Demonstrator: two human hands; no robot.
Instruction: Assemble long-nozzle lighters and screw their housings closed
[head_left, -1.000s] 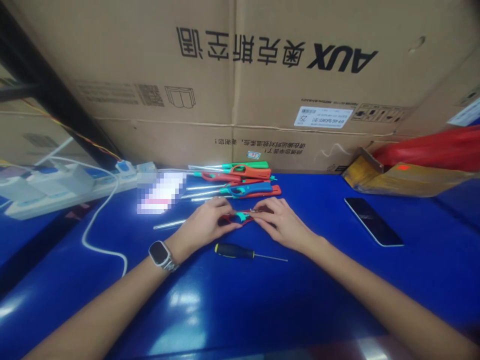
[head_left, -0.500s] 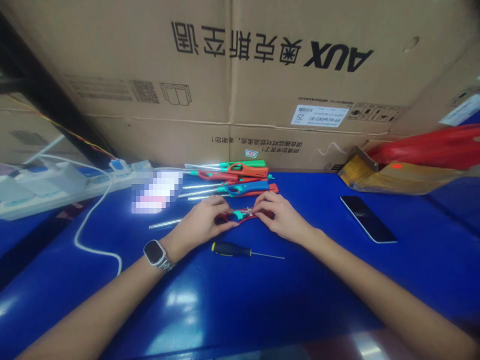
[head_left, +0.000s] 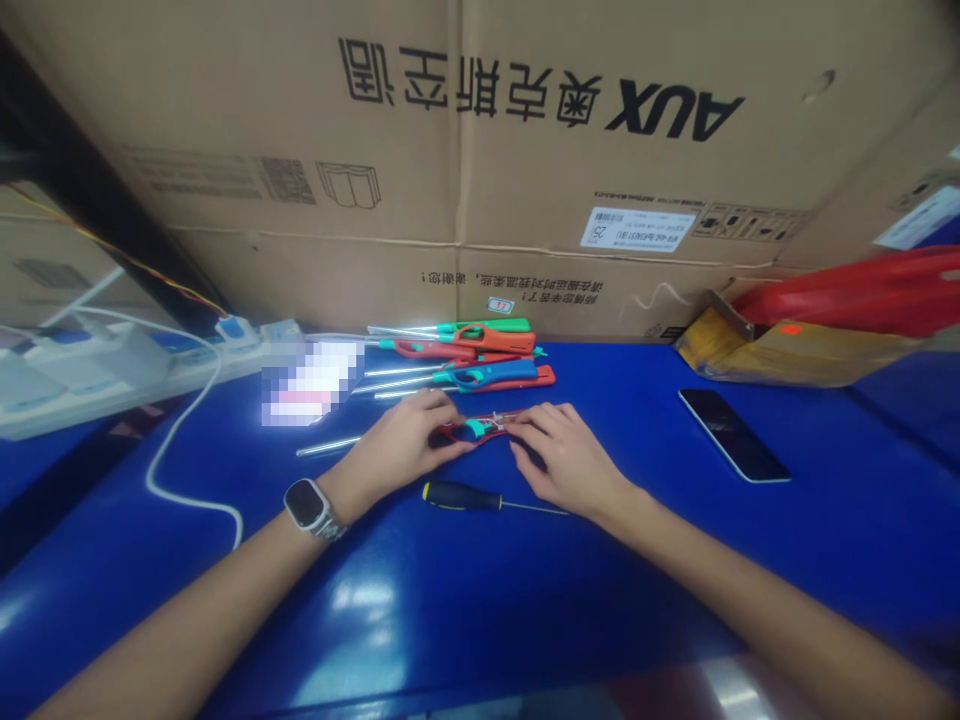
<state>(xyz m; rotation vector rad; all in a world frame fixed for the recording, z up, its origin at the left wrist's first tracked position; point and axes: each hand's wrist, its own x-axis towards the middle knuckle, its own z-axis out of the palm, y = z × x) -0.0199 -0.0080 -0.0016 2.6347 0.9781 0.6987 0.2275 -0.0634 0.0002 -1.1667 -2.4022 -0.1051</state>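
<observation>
A red long-barrelled lighter (head_left: 491, 437) lies on the blue table with its handle opened up, showing a green trigger part (head_left: 474, 430) and thin pale wires inside. Its metal barrel (head_left: 328, 446) sticks out left from under my left hand (head_left: 412, 437), which grips the trigger end between thumb and fingers. At the handle's other end, the fingertips of my right hand (head_left: 564, 450) touch the inner parts; the thumb stands apart below. Just in front lies a black and yellow screwdriver (head_left: 461, 496), its shaft pointing right.
Several assembled lighters (head_left: 480, 358) in red, orange, blue and green are piled behind my hands. A phone (head_left: 733, 435) lies at right, near a torn box (head_left: 795, 355) holding red items. A power strip (head_left: 150, 375) with a white cable sits left. A large carton (head_left: 480, 230) stands behind.
My right hand has shifted slightly right and down, and its thumb has dropped away from the fingers. My left hand still holds the lighter in the same place.
</observation>
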